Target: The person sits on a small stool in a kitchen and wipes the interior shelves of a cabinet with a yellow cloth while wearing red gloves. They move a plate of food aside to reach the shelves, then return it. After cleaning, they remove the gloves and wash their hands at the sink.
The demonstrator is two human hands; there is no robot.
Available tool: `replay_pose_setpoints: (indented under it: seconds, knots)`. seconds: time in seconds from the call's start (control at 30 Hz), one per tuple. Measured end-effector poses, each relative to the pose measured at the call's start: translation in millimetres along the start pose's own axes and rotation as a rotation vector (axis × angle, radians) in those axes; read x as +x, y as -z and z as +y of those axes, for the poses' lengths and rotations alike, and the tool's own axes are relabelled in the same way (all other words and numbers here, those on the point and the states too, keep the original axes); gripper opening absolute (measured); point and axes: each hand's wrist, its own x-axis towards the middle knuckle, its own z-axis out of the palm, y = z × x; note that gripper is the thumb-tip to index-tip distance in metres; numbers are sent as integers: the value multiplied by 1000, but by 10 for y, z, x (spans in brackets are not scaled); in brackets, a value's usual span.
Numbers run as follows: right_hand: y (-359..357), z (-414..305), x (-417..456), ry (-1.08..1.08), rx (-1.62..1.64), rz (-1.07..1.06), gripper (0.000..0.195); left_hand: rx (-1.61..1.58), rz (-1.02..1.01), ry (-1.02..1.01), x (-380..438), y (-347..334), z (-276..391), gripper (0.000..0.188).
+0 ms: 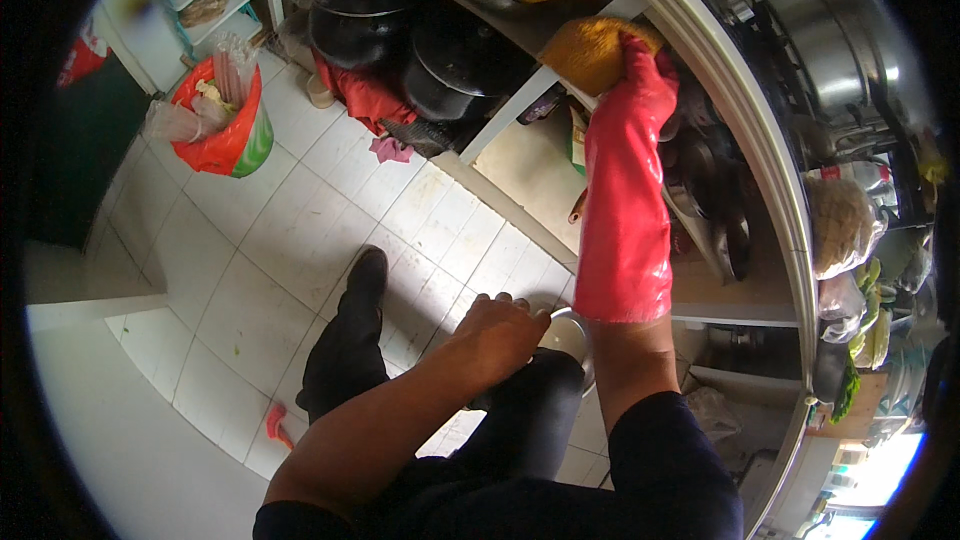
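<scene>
My right hand (pixel 649 64), in a long red rubber glove, grips a yellow-orange cloth (pixel 589 52) pressed at the white upright post of the cabinet frame, under the counter edge. Bare, my left hand (pixel 502 334) is low by my knee, beside the rim of a pale round basin (pixel 566 334) on the floor. Its fingers are bent, and whether they hold the rim cannot be told. Part of the basin is hidden by my knee and hand.
Black lidded pots (pixel 364 15) stand on the lower shelf at the left. A red and green bag of waste (pixel 240 135) sits on the tiled floor. Pans (pixel 697 172) fill the shelf beyond my gloved arm. Above runs the counter edge (pixel 780 165), with a steel pot (pixel 825 37) on the stove.
</scene>
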Motion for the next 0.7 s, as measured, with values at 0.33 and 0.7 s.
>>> replay_pose_setpoints:
  seconds: [0.33,0.7]
  knots:
    - [-40,492,403,460,-260,-45,80,91,5,-24,70,-108,4,63]
    - [-240,446,400,323,95,-8,73,65,12,-20,85,-150,2,56]
